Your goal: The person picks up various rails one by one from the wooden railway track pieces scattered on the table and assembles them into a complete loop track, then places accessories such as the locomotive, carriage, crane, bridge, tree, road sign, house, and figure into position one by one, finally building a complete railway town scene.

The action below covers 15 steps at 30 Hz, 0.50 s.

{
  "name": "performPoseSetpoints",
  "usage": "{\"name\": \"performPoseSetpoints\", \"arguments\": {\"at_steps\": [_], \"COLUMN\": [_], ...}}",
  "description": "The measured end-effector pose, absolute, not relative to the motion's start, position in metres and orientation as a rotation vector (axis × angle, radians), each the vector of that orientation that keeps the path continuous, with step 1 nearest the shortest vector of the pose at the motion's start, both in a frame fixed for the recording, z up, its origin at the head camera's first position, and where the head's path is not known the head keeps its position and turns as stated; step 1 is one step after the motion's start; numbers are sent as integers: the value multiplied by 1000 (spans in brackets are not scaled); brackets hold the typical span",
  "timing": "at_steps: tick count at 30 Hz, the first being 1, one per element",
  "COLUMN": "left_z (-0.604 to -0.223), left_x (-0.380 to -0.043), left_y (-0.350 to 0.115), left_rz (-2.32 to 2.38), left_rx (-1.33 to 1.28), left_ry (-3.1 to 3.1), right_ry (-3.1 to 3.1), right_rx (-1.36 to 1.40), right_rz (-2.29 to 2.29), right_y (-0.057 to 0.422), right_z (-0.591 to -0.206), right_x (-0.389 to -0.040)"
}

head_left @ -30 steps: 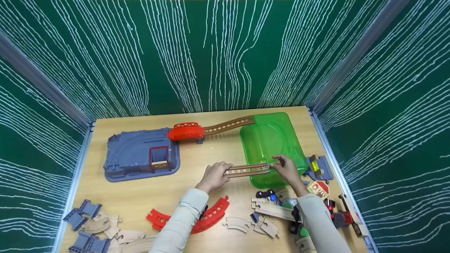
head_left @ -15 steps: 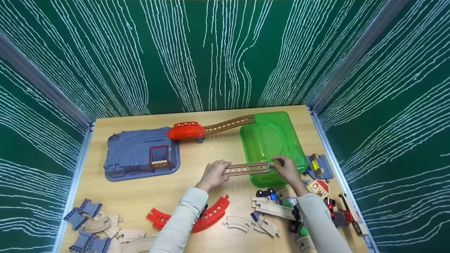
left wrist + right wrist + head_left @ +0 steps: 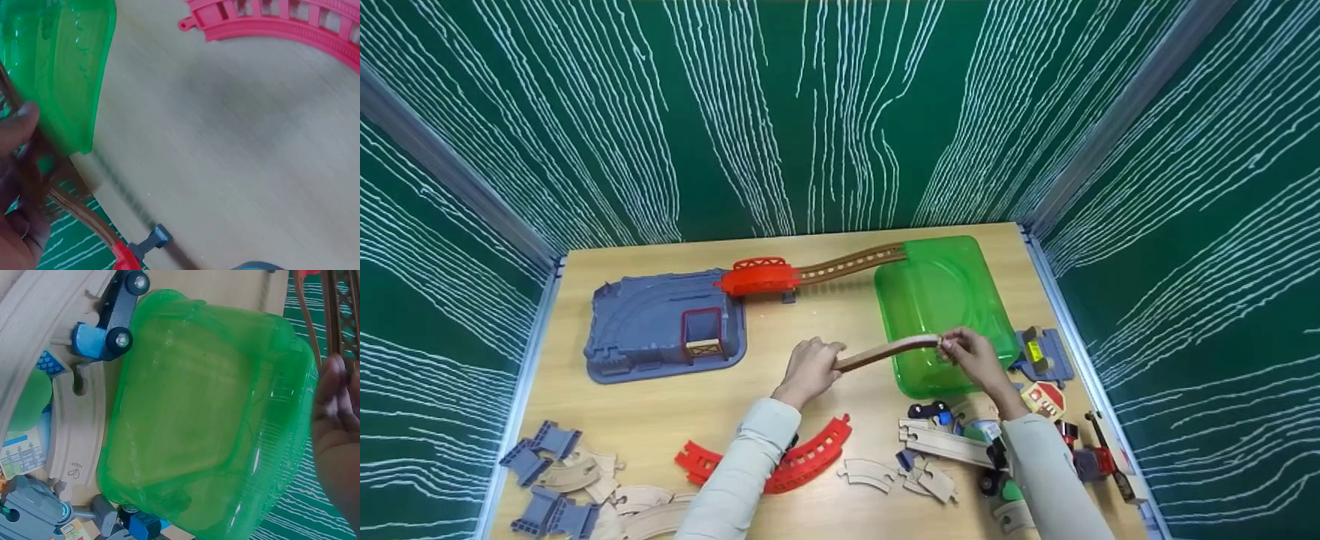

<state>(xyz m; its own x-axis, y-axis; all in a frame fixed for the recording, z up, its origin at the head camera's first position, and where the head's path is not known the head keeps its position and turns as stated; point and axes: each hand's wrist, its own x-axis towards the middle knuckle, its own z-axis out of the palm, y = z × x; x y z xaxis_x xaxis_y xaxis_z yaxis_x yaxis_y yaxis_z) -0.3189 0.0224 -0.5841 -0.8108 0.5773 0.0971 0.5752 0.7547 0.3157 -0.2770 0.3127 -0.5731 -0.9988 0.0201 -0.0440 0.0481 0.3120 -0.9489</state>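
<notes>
Between my two hands is a brown toy train track (image 3: 889, 350) with an arched, wavy side profile. My left hand (image 3: 808, 371) grips its left end, and my right hand (image 3: 971, 358) pinches the right end. It is held edge-on, above the table and partly over the translucent green plastic base (image 3: 949, 289). In the left wrist view the left hand (image 3: 17, 214) and track are blurred. The right wrist view has the right hand's fingers (image 3: 332, 388) on the track (image 3: 333, 309). Behind, a similar brown track (image 3: 851, 264) joins a red bridge piece (image 3: 760, 277) to the green base.
A grey-blue base (image 3: 641, 322) stands at the left. Red curved track (image 3: 814, 461) lies under my left forearm. Loose wooden tracks (image 3: 949, 444), toy vehicles (image 3: 930, 410) and a small house block (image 3: 1042, 400) crowd the right; grey supports (image 3: 556, 439) lie at front left.
The held track has turned from showing its laddered top to showing its side edge. Its right end has risen slightly, and the right hand's fingers have shifted round that end.
</notes>
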Motion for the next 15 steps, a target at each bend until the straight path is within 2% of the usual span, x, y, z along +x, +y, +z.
{"name": "performPoseSetpoints", "arguments": {"at_steps": [6,15], "left_z": [-588,-595], "left_x": [-317,-313], "left_y": [20,17], "left_rz": [460,658], "left_rx": [967,854], "left_ry": [2895,2679], "right_ry": [2378,2317], "right_rx": [30,-31], "right_rz": [-2038,-2110], "right_y": [315,319], "right_z": [-584,-589], "right_x": [-280,-279]}}
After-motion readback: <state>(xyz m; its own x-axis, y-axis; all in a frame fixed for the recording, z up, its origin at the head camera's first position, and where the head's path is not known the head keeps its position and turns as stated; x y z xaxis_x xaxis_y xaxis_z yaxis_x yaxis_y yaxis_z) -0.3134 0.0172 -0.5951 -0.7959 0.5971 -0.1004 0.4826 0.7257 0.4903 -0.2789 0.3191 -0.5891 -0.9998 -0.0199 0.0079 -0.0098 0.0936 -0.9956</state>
